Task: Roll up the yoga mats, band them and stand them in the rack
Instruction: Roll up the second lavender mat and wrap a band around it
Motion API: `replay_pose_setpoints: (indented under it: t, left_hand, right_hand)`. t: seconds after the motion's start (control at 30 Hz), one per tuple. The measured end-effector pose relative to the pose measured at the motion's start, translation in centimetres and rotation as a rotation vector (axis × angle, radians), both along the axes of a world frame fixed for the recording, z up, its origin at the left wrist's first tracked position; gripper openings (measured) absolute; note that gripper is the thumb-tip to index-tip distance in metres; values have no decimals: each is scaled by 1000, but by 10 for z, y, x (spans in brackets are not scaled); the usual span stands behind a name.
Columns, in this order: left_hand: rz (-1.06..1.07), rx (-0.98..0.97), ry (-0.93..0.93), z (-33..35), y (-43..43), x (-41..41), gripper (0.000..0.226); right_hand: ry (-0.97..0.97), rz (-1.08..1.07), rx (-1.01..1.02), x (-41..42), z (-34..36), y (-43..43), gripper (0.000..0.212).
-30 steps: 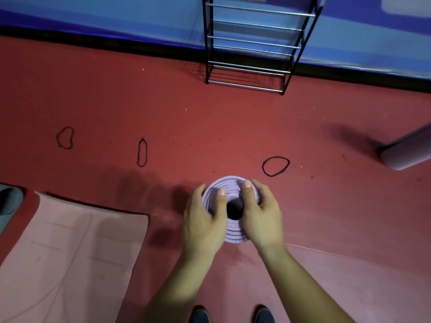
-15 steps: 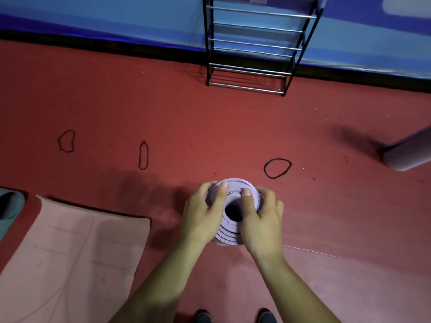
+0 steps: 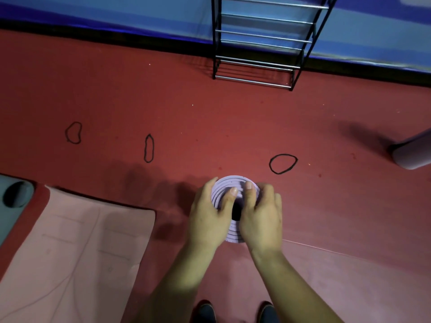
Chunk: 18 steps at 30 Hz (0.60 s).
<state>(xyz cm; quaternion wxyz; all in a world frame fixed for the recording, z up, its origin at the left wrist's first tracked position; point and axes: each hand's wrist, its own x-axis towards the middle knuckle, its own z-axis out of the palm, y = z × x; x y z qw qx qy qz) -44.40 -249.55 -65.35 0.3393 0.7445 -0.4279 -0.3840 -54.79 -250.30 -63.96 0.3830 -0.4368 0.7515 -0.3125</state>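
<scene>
The rolled lilac foam yoga mat [image 3: 234, 183] stands on end on the red floor [image 3: 210, 124]. My left hand [image 3: 207, 217] and right hand [image 3: 262, 217] clasp its sides, fingers curled round the outer wrap, thumbs on the top coils. I judge it light, soft and springy, so I should grip the outer wrap firmly, or the coils will loosen before the black elastic band [image 3: 283, 155] lying nearby goes on.
</scene>
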Motion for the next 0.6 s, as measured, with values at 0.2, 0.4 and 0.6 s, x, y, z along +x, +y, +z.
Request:
replay_pose_setpoints:
  t: [0.2,0.4,0.6]
  left_hand:
    - [91,2,-92,8,-5,-8,31]
    - [46,19,-131,12,-3,-9,37]
    - [35,31,-171,14,-12,-8,35]
  right_hand:
    - [0,9,33,-1,4,0,29]
    - [138,95,46,-3,2,-6,35]
    - [185,121,60,1,1,-13,36]
